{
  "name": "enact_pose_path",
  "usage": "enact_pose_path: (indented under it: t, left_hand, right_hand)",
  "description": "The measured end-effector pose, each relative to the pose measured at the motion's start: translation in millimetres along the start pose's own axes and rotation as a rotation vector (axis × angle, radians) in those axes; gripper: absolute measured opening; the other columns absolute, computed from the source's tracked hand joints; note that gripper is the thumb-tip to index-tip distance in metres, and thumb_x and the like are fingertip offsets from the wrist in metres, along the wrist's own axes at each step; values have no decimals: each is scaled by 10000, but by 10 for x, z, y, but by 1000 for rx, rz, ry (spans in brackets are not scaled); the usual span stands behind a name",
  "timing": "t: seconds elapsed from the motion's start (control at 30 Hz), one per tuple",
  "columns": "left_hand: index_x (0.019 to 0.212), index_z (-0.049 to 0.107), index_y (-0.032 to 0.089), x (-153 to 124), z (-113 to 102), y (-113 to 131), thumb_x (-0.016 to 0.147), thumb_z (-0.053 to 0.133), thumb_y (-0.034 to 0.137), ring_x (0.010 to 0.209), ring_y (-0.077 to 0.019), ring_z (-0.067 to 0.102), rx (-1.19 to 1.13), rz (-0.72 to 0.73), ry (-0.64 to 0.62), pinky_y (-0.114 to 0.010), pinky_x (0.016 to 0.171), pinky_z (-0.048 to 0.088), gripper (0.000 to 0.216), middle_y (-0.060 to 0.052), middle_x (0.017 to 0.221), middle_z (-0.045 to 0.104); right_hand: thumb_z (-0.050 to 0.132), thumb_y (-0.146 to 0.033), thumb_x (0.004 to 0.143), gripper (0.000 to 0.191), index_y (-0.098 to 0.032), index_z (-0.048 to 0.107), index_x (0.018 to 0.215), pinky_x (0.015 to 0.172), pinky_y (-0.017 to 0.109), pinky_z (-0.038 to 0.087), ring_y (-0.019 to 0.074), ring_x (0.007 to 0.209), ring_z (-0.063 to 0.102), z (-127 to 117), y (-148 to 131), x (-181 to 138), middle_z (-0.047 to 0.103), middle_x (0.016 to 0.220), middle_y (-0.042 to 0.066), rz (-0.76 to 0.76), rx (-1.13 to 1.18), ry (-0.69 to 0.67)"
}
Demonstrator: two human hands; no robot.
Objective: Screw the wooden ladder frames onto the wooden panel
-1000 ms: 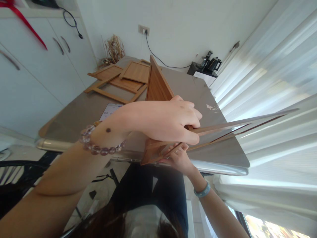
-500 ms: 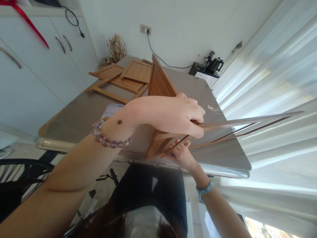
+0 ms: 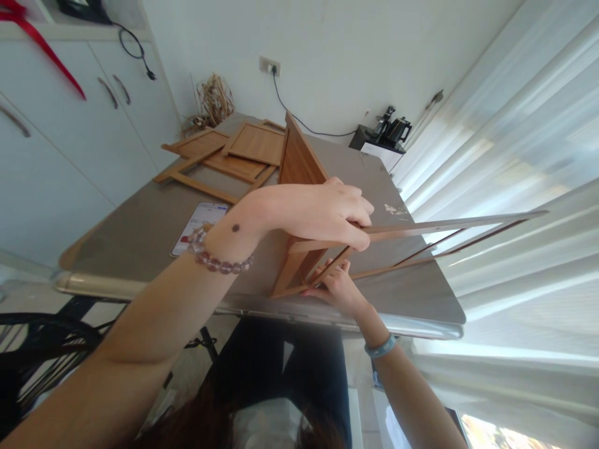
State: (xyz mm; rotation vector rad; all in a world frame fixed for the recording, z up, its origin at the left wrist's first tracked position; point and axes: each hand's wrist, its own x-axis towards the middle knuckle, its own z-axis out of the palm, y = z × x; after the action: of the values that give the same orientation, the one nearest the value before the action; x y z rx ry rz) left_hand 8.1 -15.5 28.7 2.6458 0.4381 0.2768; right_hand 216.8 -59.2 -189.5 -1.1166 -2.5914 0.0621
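My left hand [image 3: 322,212], with a bead bracelet on its wrist, is closed over the top rail of a thin wooden frame [image 3: 444,224] that reaches far out to the right over the table edge. The frame meets an upright wooden panel [image 3: 299,165] standing on the grey table [image 3: 140,224]. Below it, my right hand [image 3: 334,287], a teal band on the wrist, has its fingers curled on the frame's lower rail near the table's front edge.
Several flat wooden panels and rails [image 3: 224,156] lie at the table's far left. A phone [image 3: 196,227] lies near my left wrist. Dried stalks [image 3: 213,100], a black kettle set [image 3: 388,128], white cabinets [image 3: 70,137] and curtains [image 3: 515,156] surround the table.
Both hands keep their hold on the frame. The frame and hands sit slightly lower and further left in view, and the right-hand fingers have shifted a little along the lower rail.
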Motion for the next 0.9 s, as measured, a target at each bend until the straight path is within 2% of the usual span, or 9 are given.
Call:
enact_pose_path:
  t: [0.17,0.37,0.67,0.8,0.9]
  left_hand:
    - [622,351,161,2,4,0,872,449,356,838,-143,414,19,-25,12,-323,896,271,332,0,756,470]
    - [648,391,164,28,8,29,879,460,361,851,-144,424,38,-42,-12,-315,864,266,311,-1,788,479]
    - [635,338,160,41,38,18,886,455,382,819,-133,412,18,-38,-5,-318,894,257,355,9,753,449]
    - [631,324,160,41,37,20,890,447,371,807,-128,411,16,-24,-10,-316,923,255,356,11,745,448]
    - [633,326,160,30,36,30,895,441,374,817,-126,416,16,-29,-13,-315,948,252,357,13,754,460]
  right_hand:
    - [563,-602,897,412,-215,701,862,867,360,231,224,1034,568,-81,-58,29,730,934,41,-17,-13,-10]
    - [547,-604,914,430,-203,701,912,862,371,234,237,1008,546,-160,-97,6,714,962,79,-16,-130,-51]
    - [554,-602,910,405,-230,678,1013,878,392,276,268,1006,499,-199,-100,-95,692,1018,93,37,-52,-74]
    - [533,-482,942,341,-211,607,1136,872,414,304,267,978,490,-219,-133,-197,663,1052,96,99,31,-45]
    - [474,-327,951,262,-206,535,1176,884,427,329,245,934,489,-198,-162,-332,639,1022,69,153,134,43]
